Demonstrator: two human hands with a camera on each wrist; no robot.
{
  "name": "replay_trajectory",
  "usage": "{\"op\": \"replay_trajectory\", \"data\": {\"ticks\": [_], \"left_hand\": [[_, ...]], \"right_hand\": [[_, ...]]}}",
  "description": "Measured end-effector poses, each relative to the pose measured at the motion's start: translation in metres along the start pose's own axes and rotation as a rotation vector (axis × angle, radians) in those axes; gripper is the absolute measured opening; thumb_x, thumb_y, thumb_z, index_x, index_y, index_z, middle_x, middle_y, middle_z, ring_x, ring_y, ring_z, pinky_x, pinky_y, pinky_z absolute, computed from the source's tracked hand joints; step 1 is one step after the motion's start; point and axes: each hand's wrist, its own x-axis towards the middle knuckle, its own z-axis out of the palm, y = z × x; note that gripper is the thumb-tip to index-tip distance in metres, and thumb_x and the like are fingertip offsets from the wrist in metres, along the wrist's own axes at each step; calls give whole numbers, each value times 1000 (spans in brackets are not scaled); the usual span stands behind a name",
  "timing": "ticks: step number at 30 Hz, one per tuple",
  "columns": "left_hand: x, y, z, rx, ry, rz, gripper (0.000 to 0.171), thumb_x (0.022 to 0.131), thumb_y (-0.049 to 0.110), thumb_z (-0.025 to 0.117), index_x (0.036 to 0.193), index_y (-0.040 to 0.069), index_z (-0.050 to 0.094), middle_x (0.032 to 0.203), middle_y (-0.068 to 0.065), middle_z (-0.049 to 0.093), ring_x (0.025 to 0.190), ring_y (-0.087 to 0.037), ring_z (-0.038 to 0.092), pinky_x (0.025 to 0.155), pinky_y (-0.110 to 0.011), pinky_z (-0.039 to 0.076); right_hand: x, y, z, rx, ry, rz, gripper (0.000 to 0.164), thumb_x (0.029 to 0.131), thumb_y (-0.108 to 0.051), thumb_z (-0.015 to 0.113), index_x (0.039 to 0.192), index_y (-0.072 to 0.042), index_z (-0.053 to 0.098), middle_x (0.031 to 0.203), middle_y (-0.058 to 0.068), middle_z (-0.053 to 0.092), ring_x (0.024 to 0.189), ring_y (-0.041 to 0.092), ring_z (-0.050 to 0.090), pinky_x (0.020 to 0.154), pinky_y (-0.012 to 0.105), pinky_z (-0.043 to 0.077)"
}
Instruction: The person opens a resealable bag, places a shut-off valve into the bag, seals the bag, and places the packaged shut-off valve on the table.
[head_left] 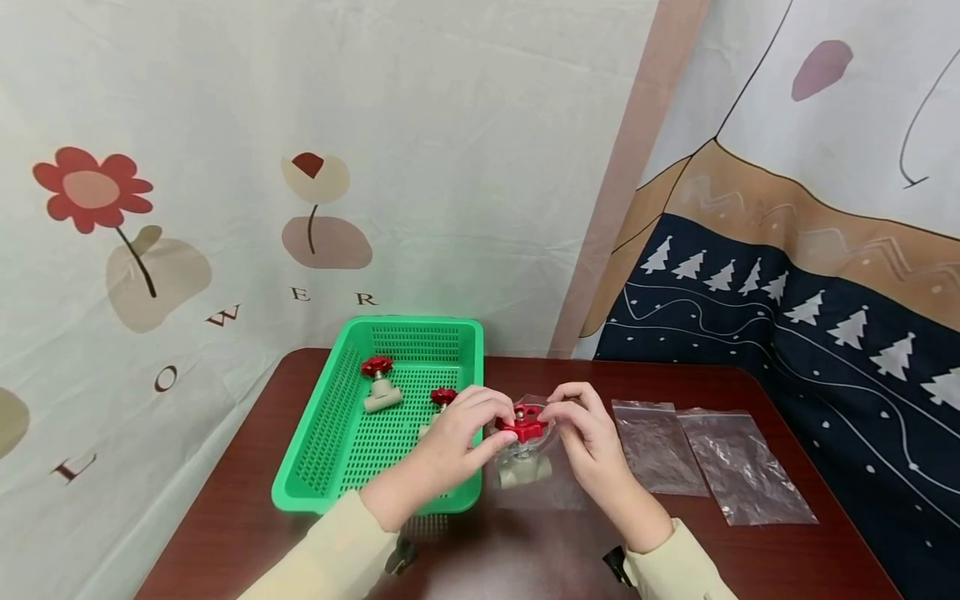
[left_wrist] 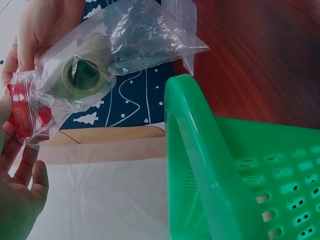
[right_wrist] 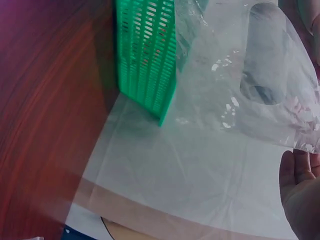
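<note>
A valve with a red handwheel (head_left: 527, 425) and a beige pipe body (head_left: 525, 472) sits inside a clear zip bag (left_wrist: 145, 42). Its zip strip lies across the red wheel in the left wrist view, and the loose end of the bag spreads past the body. From the left, my left hand (head_left: 459, 435) pinches the bag at the wheel, thumb and fingers bent. My right hand (head_left: 591, 442) pinches the bag's mouth on the other side, its fingertips close to the wheel. The right wrist view shows the pale valve body (right_wrist: 265, 55) through the plastic.
A green basket (head_left: 300, 442) stands left of my hands, holding a valve (head_left: 382, 392) and another with a red wheel (head_left: 443, 396) partly behind my left hand. Two flat zip bags (head_left: 656, 450) lie on the brown table (head_left: 247, 517) at the right. A printed curtain (head_left: 450, 167) hangs behind.
</note>
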Motion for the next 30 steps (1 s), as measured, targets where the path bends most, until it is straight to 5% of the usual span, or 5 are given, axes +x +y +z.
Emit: {"op": "replay_trajectory", "data": {"ticks": [6,12,19,25,30], "left_hand": [[0,0,-2,7,8,-7,12,88,24,67,95,18,60,109,4,60,106,-11,49,84,-26,49],[0,0,-5,9,11,8,12,88,25,67,94,18,60,108,4,61,106,-12,49,87,-26,49],[0,-4,-5,17,31,25,12,88,23,67,95,17,61,107,3,61,105,-12,50,87,-26,48],[1,-5,-6,17,29,-7,12,88,24,67,96,17,62,109,3,61,107,-12,50,88,-27,49],[1,-3,-9,7,19,-20,12,88,24,67,96,18,61,109,3,61,107,-12,50,89,-27,49]], "right_hand": [[-2,2,-3,-35,-15,-4,28,76,9,64,88,-16,63,106,6,56,98,15,51,82,17,45],[-1,5,-5,-10,-72,-114,29,67,1,78,84,-18,66,109,11,54,102,21,51,85,20,46],[0,5,-7,-34,-79,-248,21,68,-6,83,85,-14,72,104,14,54,99,24,49,87,21,43],[-1,1,-5,-98,-50,-240,20,71,-3,80,88,-11,72,98,10,52,86,16,51,70,14,45],[-1,0,-4,-110,-43,-273,13,77,-8,77,89,-9,71,98,11,53,89,19,53,78,12,47]]}}
